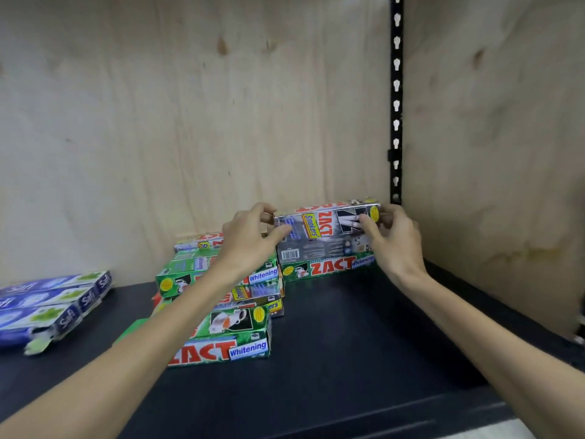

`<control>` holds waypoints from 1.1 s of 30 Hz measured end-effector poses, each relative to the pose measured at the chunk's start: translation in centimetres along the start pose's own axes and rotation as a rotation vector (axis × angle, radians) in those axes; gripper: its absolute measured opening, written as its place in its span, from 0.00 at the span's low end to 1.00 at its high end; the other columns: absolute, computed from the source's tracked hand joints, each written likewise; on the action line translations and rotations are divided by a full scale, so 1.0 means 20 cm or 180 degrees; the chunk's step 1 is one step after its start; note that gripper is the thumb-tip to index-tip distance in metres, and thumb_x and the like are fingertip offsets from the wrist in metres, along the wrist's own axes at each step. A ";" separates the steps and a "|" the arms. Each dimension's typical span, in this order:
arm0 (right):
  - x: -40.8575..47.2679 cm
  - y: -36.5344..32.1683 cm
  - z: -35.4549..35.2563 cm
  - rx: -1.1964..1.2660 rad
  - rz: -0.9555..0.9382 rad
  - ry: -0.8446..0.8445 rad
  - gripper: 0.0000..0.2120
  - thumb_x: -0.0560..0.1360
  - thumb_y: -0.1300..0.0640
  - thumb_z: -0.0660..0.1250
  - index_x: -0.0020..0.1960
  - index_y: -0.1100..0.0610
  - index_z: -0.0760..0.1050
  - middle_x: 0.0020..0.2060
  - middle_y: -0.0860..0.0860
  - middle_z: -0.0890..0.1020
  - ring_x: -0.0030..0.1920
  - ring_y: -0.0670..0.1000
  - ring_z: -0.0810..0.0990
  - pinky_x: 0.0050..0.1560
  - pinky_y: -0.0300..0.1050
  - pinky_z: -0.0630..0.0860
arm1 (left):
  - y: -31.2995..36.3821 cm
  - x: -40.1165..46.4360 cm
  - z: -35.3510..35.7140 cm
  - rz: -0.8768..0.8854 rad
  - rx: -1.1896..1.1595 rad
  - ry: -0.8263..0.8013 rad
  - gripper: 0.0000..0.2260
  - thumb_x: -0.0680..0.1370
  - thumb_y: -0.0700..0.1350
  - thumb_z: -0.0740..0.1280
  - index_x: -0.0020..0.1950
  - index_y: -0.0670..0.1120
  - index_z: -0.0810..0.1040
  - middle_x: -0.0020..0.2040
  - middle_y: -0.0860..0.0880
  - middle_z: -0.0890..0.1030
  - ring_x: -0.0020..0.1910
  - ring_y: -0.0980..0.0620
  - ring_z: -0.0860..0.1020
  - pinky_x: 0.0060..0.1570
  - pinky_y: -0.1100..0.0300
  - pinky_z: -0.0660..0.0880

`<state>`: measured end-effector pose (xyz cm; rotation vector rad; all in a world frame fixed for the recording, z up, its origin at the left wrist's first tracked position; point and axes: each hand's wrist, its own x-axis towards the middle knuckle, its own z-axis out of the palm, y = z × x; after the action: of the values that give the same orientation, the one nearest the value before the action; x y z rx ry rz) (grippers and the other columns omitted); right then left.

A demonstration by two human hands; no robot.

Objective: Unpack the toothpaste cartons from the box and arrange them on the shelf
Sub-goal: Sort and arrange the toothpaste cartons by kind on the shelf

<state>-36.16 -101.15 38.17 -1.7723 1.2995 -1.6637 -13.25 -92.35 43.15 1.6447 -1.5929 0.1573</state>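
Your left hand [250, 239] and right hand [392, 236] each pinch one end of the grey carton [319, 236]; it lies sideways between them, on the green carton [326, 269], at the shelf [364, 337] back.

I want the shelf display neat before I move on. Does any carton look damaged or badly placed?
Yes. The front blue Safi carton at the left has its end flap torn open and sticking out. The green and grey Zact cartons in the middle lie in an uneven, skewed pile rather than squared rows.
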 end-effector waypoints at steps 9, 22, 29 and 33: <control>-0.24 0.11 -0.40 -0.0860 -0.0214 -0.0898 0.19 0.70 0.40 0.74 0.57 0.48 0.79 0.46 0.45 0.86 0.52 0.51 0.83 0.57 0.52 0.78 | 0.05 -0.32 0.00 0.0755 0.1233 -0.0734 0.21 0.72 0.71 0.67 0.56 0.60 0.80 0.66 0.57 0.71 0.75 0.51 0.56 0.74 0.45 0.46; -0.18 0.08 -0.39 -0.0592 0.0168 -0.0980 0.27 0.72 0.26 0.60 0.47 0.47 0.83 0.41 0.38 0.85 0.48 0.38 0.82 0.51 0.39 0.76 | -0.01 -0.11 -0.02 0.0272 0.0508 -0.0375 0.22 0.79 0.67 0.59 0.61 0.54 0.78 0.58 0.53 0.80 0.60 0.52 0.77 0.64 0.46 0.74; 0.02 0.01 -0.24 -0.0192 0.0171 -0.1193 0.27 0.79 0.32 0.56 0.67 0.47 0.77 0.57 0.42 0.82 0.59 0.45 0.78 0.57 0.44 0.71 | -0.04 0.03 0.02 -0.0073 0.0625 -0.0734 0.22 0.81 0.60 0.64 0.70 0.50 0.77 0.68 0.52 0.79 0.65 0.50 0.77 0.68 0.49 0.72; 0.04 0.02 -0.18 -0.0264 0.0154 -0.1274 0.21 0.80 0.40 0.62 0.68 0.49 0.77 0.58 0.44 0.82 0.54 0.43 0.80 0.43 0.35 0.74 | -0.04 0.05 0.02 -0.0012 0.0536 -0.0535 0.13 0.79 0.58 0.68 0.57 0.53 0.83 0.53 0.57 0.83 0.56 0.53 0.79 0.67 0.45 0.70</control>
<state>-39.69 -100.84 39.17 -1.9757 1.2263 -1.1625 -12.54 -93.49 42.99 1.8308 -1.7419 0.1582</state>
